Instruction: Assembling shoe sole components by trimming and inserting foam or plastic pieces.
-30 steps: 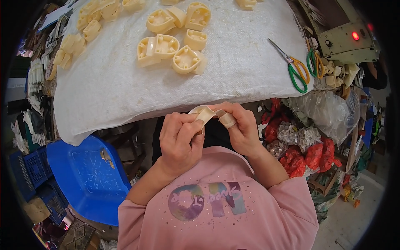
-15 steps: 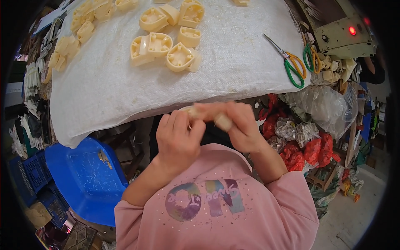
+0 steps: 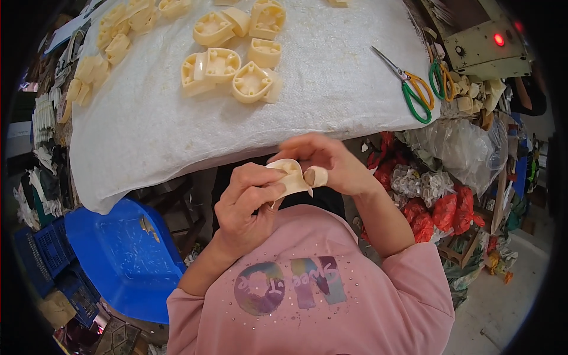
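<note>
One cream part (image 3: 294,183) was pinched by the left hand (image 3: 244,192); with the right hand (image 3: 338,163) spread apart, it could be dropped if grip was weakened.

Honestly, the best lane is upper middle-right of the frame: bare white woven plastic sheet (image 3: 331,77) between the cluster of cream moulded plastic cups (image 3: 222,65) and the steel scissors with green and orange handles (image 3: 405,77). There's a narrower gap left of the cups, pinched by the jumbled cream plastic blocks (image 3: 92,71) at upper left. The sheet's near strip is open, though the bare right hand (image 3: 340,165) sits right at its edge, mid-frame. Upper right's blocked by a pale metal box with a red light (image 3: 488,53); red plastic bags (image 3: 447,216) clog the right side below.
</note>
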`<state>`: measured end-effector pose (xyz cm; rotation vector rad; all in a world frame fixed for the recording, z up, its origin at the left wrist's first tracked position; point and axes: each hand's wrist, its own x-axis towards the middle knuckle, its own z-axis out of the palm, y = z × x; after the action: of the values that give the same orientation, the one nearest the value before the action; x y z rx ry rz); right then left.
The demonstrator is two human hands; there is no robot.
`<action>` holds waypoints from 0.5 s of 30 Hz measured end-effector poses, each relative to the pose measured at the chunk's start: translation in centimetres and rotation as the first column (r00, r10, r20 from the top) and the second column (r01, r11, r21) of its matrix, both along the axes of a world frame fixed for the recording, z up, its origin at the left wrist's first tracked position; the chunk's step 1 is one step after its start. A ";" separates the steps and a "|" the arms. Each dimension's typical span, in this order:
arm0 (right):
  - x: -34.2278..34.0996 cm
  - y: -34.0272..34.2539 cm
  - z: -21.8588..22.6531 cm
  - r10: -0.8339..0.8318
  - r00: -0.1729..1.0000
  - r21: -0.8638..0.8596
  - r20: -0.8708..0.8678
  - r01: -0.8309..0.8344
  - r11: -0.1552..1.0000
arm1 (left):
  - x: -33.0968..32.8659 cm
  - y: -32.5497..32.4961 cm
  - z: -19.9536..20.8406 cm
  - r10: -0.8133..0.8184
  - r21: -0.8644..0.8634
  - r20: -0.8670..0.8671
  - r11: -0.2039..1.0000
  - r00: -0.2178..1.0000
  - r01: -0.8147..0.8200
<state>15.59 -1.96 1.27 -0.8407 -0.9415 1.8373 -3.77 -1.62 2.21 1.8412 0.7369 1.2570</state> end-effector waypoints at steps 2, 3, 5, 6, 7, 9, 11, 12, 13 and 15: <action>0.3 0.4 -0.2 0.057 0.998 -0.016 -0.017 -0.058 0.998 | 0.2 -0.1 -0.3 -0.020 -0.006 0.029 1.000 0.999 0.020; 0.4 0.6 -0.3 0.123 0.992 -0.030 -0.037 -0.125 0.992 | 0.1 -0.2 -0.4 -0.032 0.001 0.022 1.000 0.999 0.032; 0.5 0.6 0.8 0.119 0.993 -0.031 0.003 -0.119 0.992 | 0.1 -0.1 -0.6 -0.048 0.005 0.015 0.999 0.999 0.048; 0.6 0.6 1.1 0.129 0.990 -0.019 0.056 -0.128 0.992 | 0.2 0.0 -0.6 -0.054 0.037 -0.005 0.998 0.999 0.054; 0.7 0.6 1.2 0.138 0.984 -0.008 0.108 -0.138 0.990 | 0.3 0.1 -0.6 -0.058 0.070 -0.025 0.996 0.998 0.060; 0.9 0.7 1.3 0.160 0.973 -0.001 0.168 -0.162 0.987 | 0.3 0.2 -0.7 -0.060 0.074 -0.056 0.995 0.997 0.064; 0.9 0.9 1.4 0.180 0.957 0.006 0.228 -0.186 0.983 | 0.3 0.4 -0.7 -0.060 0.079 -0.087 0.995 0.994 0.067; 0.8 1.1 1.4 0.173 0.952 0.020 0.252 -0.184 0.983 | 0.2 0.6 -0.6 -0.046 0.072 -0.092 0.996 0.995 0.053; 0.7 1.2 1.4 0.167 0.946 0.034 0.277 -0.183 0.983 | 0.2 0.6 -0.6 -0.032 0.065 -0.096 0.997 0.995 0.038; 0.6 1.3 1.3 0.133 0.941 0.063 0.312 -0.160 0.985 | 0.1 0.5 -0.9 -0.021 0.037 -0.086 0.999 0.996 0.024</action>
<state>16.16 -0.65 2.58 -1.0451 -1.3024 1.8051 -3.65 -1.09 1.33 1.9388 0.7407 1.1917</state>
